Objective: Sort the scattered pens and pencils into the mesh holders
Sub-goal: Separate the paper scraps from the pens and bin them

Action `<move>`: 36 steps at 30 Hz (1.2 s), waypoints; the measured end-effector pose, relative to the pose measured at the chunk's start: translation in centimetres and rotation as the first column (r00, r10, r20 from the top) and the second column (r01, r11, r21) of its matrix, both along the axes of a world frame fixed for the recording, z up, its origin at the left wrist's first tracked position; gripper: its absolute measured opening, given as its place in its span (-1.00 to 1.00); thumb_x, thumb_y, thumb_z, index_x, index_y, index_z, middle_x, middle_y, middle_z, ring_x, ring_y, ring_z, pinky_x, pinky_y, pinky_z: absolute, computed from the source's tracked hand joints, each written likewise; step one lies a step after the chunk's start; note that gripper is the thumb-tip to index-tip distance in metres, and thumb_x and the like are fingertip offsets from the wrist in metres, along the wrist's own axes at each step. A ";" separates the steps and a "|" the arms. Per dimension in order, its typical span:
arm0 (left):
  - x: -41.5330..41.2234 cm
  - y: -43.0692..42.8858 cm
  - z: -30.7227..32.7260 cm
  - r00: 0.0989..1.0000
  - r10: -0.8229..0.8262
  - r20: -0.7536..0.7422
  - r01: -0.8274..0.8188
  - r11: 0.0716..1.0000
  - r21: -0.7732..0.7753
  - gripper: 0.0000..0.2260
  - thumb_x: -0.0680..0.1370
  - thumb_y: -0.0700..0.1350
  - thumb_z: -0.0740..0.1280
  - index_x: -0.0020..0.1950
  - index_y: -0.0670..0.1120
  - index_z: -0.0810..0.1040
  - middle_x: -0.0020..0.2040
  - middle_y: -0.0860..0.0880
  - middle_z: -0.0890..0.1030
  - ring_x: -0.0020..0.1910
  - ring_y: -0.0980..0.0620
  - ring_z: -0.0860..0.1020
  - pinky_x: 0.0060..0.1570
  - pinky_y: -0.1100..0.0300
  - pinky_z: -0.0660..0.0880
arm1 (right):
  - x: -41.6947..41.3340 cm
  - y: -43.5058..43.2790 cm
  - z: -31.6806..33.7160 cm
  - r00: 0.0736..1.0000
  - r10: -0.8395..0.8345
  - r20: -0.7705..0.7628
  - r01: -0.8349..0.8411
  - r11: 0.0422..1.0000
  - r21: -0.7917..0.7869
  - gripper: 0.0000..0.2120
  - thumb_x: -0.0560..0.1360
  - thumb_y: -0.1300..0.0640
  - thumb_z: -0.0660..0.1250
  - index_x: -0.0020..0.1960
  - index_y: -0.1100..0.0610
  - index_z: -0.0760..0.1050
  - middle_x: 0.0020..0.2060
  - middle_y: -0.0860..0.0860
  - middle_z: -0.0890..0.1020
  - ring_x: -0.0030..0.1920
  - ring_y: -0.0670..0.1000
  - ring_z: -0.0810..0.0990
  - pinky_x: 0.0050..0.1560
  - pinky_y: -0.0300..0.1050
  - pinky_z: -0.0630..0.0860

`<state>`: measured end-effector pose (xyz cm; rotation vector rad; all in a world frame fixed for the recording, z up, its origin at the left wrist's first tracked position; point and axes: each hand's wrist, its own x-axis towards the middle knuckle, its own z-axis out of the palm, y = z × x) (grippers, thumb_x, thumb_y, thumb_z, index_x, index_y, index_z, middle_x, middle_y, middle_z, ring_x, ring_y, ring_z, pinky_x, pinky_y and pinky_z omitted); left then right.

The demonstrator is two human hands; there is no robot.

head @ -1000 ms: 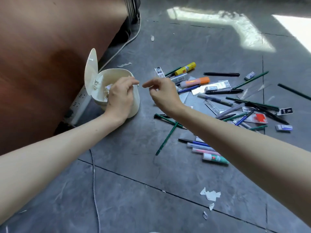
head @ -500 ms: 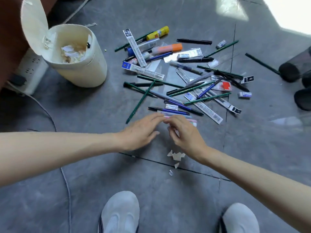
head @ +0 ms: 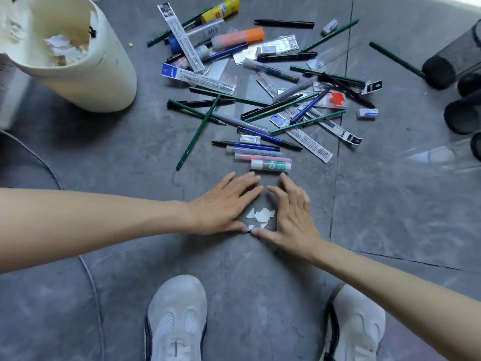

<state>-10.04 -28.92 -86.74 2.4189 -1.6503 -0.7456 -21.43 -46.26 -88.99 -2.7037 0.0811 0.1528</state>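
Observation:
Several pens, green pencils (head: 198, 131), markers, rulers, erasers and a glue stick (head: 270, 165) lie scattered on the grey floor ahead of me. Black mesh holders (head: 454, 61) lie at the right edge, partly cut off. My left hand (head: 226, 204) and my right hand (head: 291, 212) rest flat on the floor just below the pile, fingers spread, thumbs nearly touching. Between them lie small white paper scraps (head: 261, 215). Neither hand holds anything.
A cream waste bin (head: 78, 61) with paper scraps inside stands at the upper left. A grey cable (head: 86, 267) runs across the floor on the left. My two white shoes (head: 177, 319) are at the bottom of the view.
My hands left the bin and came down to the floor beside the paper scraps. They have now spread flat around the scraps, and the view has tilted closer.

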 end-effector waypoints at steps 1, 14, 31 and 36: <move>0.1 -0.1 0.0 1.000 0.011 -0.007 -0.012 1.000 -0.015 -0.24 0.50 0.20 0.27 0.53 -0.12 0.02 0.53 -0.13 -0.03 0.52 -0.05 -0.15 0.39 0.09 -0.32 | 0.3 -0.2 0.0 0.999 -0.032 0.009 0.032 0.999 0.009 -0.18 0.32 -0.40 0.21 0.36 0.12 0.17 0.43 0.23 0.18 0.45 0.10 0.10 0.40 0.05 -0.01; 0.4 -0.9 0.2 0.992 0.115 -0.055 -0.120 0.987 -0.109 -0.64 0.45 0.08 0.40 0.14 -0.05 0.43 0.00 -0.01 0.44 0.00 0.00 0.41 -0.03 0.20 0.19 | 1.0 -1.6 0.6 1.000 0.000 0.012 -0.002 0.993 0.116 -0.72 0.35 -0.02 0.45 -0.05 0.11 0.52 -0.16 0.02 0.46 -0.11 0.03 0.40 -0.15 -0.21 0.08; -0.7 -3.3 0.7 0.955 0.265 -0.130 -0.268 0.964 -0.002 -0.87 0.50 0.02 0.33 -0.11 0.02 0.43 -0.06 0.03 0.45 0.05 0.01 0.41 -0.08 0.23 0.10 | 2.0 0.0 2.0 0.967 -0.154 -0.202 0.215 0.919 0.331 -0.73 0.34 0.22 0.51 -0.23 0.06 0.40 -0.42 -0.13 0.47 -0.40 -0.16 0.41 -0.33 -0.33 0.31; -0.8 -3.2 0.6 0.947 0.281 -0.153 -0.287 0.958 -0.014 -0.89 0.49 -0.02 0.35 -0.09 -0.01 0.47 -0.10 0.07 0.40 0.04 0.02 0.41 -0.07 0.25 0.10 | 1.9 -0.2 2.4 0.973 -0.098 -0.211 0.167 0.926 0.340 -0.79 0.36 0.19 0.50 -0.04 0.16 0.55 -0.45 -0.13 0.45 -0.40 -0.19 0.47 -0.30 -0.43 0.32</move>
